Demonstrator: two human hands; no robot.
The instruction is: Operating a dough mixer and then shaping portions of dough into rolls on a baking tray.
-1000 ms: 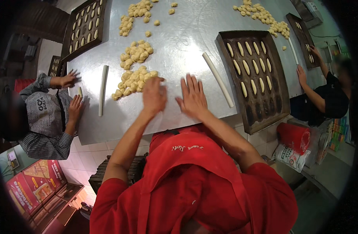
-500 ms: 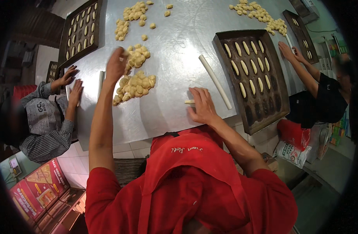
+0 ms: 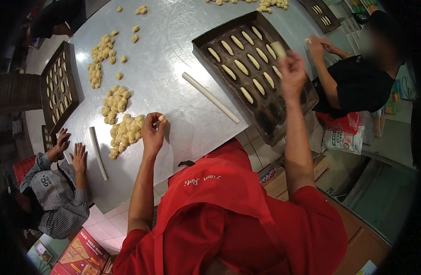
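My left hand (image 3: 153, 135) is raised just right of a pile of pale dough balls (image 3: 128, 130) and pinches a small dough ball (image 3: 162, 118) at its fingertips. Over the right side of a dark baking tray (image 3: 241, 121) my right hand (image 3: 293, 75), smeared by motion, holds a rolled dough piece (image 3: 278, 49) up between its fingers. Finger-shaped dough pieces (image 3: 241, 67) lie in rows in the tray's grooves. Part of the tray is hidden behind my right hand and forearm.
A white rolling stick (image 3: 210, 97) lies between my hands on the metal table (image 3: 173, 55); another stick (image 3: 98, 153) is near the left edge. More dough balls (image 3: 102, 48) lie farther back. Co-workers' hands (image 3: 79, 158) are at the left and right. A filled tray (image 3: 59, 87) stands far left.
My right hand has lifted the dough piece off the table and carried it over the tray. My left hand has come back from the dough piles with a ball. The view has turned rightward.
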